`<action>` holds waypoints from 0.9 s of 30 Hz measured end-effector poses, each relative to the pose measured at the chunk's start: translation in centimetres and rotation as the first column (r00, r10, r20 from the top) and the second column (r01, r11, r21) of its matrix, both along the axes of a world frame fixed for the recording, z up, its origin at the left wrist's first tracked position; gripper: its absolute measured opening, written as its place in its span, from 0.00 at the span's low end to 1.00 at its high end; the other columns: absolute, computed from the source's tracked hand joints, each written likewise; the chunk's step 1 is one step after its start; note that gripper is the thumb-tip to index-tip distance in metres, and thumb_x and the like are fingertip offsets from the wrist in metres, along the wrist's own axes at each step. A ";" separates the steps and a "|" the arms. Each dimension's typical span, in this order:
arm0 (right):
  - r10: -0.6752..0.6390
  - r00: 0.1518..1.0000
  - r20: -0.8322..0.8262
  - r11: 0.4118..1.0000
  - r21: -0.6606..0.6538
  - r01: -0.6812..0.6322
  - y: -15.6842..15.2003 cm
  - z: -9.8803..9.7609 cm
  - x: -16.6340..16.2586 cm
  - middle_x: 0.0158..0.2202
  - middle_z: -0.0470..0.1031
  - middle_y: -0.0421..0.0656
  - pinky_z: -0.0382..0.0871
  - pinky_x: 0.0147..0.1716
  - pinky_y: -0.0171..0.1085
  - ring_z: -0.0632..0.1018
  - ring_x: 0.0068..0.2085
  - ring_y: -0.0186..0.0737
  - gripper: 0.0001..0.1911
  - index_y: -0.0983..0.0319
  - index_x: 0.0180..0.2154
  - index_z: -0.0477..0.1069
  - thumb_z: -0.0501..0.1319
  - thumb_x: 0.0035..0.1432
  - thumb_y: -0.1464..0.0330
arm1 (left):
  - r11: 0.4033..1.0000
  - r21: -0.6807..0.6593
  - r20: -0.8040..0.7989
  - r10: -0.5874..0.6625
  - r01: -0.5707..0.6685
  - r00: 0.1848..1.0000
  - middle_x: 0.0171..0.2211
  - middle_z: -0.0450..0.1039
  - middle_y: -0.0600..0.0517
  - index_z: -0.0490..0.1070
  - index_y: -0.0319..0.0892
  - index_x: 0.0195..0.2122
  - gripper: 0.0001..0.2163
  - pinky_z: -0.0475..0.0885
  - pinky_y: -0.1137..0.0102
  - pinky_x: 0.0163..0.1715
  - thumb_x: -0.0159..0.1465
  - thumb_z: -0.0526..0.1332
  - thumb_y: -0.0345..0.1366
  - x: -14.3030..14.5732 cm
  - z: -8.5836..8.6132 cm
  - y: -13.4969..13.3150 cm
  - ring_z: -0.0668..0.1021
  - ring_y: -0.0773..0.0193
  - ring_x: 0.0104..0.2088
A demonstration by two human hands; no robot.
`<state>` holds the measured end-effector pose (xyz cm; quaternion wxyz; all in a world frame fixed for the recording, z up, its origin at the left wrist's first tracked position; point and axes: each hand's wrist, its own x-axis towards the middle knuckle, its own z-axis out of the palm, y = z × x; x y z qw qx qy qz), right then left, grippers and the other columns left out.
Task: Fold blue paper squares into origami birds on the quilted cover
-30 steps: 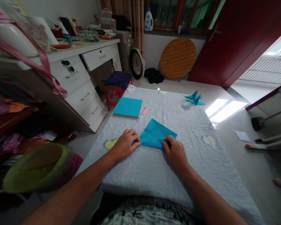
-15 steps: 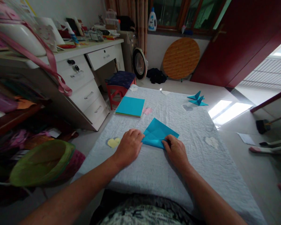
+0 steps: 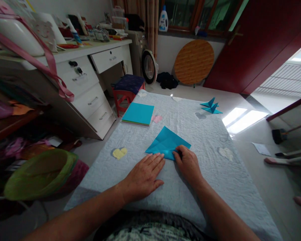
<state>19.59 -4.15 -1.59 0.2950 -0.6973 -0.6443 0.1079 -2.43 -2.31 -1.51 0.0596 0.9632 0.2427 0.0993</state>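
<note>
A folded sheet of blue paper (image 3: 167, 142) lies on the grey quilted table (image 3: 170, 187) in front of me. My left hand (image 3: 145, 175) rests flat on the cloth, fingers stretched out, its tips just at the paper's near edge. My right hand (image 3: 188, 164) has its fingers curled and pressed down on the paper's near right corner.
A stack of blue square sheets (image 3: 138, 114) lies at the table's far left. Two folded blue paper figures (image 3: 211, 106) sit at the far right. A white desk with drawers (image 3: 90, 87), a red stool (image 3: 125, 92) and a green basket (image 3: 40, 174) stand to the left.
My left hand has let go of the paper's left corner, drawn back toward me and flattened on the cloth. The right hand has stayed on the paper.
</note>
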 end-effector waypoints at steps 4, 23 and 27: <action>-0.033 0.999 -0.004 0.999 0.013 0.033 -0.1 0.0 -0.1 0.31 0.76 0.44 0.64 0.36 0.39 0.75 0.33 0.43 0.08 0.60 0.35 0.69 0.53 0.62 0.66 | 1.000 -0.015 0.001 0.025 -0.025 1.000 0.66 0.61 0.40 0.60 0.36 0.65 0.30 0.54 0.51 0.67 0.68 0.57 0.51 0.0 0.0 -0.2 0.66 0.48 0.65; -0.075 0.996 0.049 0.997 -0.013 0.076 0.2 -0.3 0.0 0.30 0.75 0.44 0.62 0.34 0.39 0.75 0.32 0.43 0.10 0.59 0.33 0.67 0.53 0.63 0.63 | 0.999 0.006 0.043 0.051 -0.051 0.998 0.65 0.62 0.36 0.63 0.34 0.62 0.27 0.64 0.55 0.62 0.68 0.57 0.47 -0.1 -0.1 -0.5 0.67 0.47 0.64; -0.084 0.995 0.061 0.996 -0.012 0.085 0.2 -0.2 0.0 0.29 0.75 0.43 0.61 0.33 0.38 0.75 0.31 0.43 0.10 0.59 0.32 0.66 0.52 0.64 0.62 | 0.998 0.013 0.057 0.066 -0.067 0.996 0.66 0.60 0.35 0.62 0.33 0.63 0.28 0.63 0.54 0.63 0.67 0.58 0.47 -0.2 -0.3 -0.5 0.64 0.46 0.66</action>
